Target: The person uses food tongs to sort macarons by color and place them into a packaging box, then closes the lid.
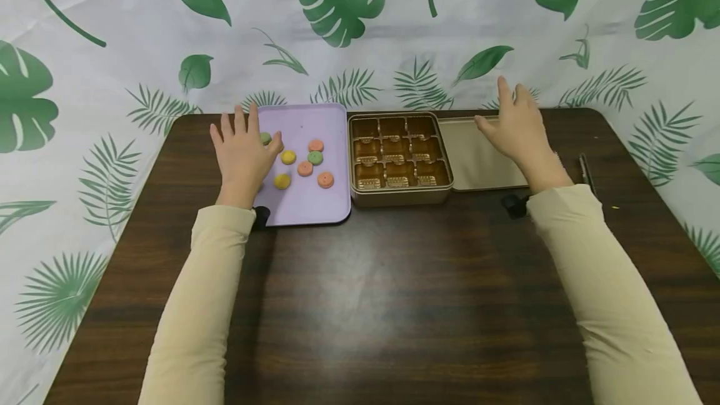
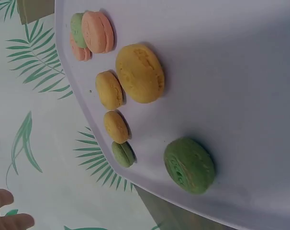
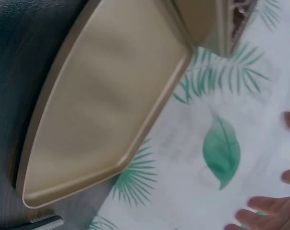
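Note:
My left hand is held with fingers spread over the left side of a lilac tray. Scattered on that tray are several macarons: pink ones, yellow ones and green ones. In the left wrist view a green macaron lies apart from the others, nearest the camera. My right hand, its fingers parted and holding nothing, hovers over a gold tin lid. Between the hands stands a gold tin with a brown insert of several bare compartments.
Right of the lid lies a thin dark tool; the right wrist view shows its toothed edge. Tray, tin and lid stand side by side along the back of a dark wooden table. A leaf-patterned cloth hangs behind.

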Demonstrator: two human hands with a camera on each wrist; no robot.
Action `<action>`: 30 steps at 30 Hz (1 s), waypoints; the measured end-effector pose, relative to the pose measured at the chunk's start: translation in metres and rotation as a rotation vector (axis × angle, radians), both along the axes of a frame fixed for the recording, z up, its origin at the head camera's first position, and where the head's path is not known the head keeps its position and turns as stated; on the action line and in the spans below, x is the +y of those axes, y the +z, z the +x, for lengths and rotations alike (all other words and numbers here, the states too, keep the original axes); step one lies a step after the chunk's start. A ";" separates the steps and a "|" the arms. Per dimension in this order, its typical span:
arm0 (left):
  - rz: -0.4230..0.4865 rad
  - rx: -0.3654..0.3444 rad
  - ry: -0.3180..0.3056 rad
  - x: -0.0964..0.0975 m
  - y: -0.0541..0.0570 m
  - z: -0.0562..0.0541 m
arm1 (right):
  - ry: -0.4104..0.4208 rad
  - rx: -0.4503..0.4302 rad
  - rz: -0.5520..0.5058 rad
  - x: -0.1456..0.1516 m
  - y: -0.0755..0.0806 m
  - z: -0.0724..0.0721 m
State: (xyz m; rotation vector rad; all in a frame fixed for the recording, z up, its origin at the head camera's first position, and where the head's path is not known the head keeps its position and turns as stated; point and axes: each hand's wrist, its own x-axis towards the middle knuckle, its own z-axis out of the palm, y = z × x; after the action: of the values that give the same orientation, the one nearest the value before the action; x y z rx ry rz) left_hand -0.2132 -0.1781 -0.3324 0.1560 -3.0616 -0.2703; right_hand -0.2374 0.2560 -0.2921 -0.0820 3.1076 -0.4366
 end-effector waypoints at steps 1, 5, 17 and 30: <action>0.005 0.007 0.000 -0.001 -0.001 0.001 | 0.000 -0.012 -0.024 0.003 0.002 0.002; 0.008 0.052 -0.010 -0.006 -0.004 0.009 | -0.012 -0.059 -0.078 0.015 0.010 0.012; 0.050 0.135 -0.050 -0.031 -0.019 0.037 | -0.053 -0.120 -0.043 0.076 -0.011 0.037; 0.202 0.041 -0.033 -0.058 -0.033 0.053 | -0.132 -0.165 -0.008 0.146 -0.044 0.061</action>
State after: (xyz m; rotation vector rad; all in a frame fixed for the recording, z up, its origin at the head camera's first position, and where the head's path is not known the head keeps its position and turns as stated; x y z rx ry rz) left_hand -0.1606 -0.2361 -0.3652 0.1083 -2.9929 -0.5767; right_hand -0.1760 0.4016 -0.3364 0.1518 2.9586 -0.4345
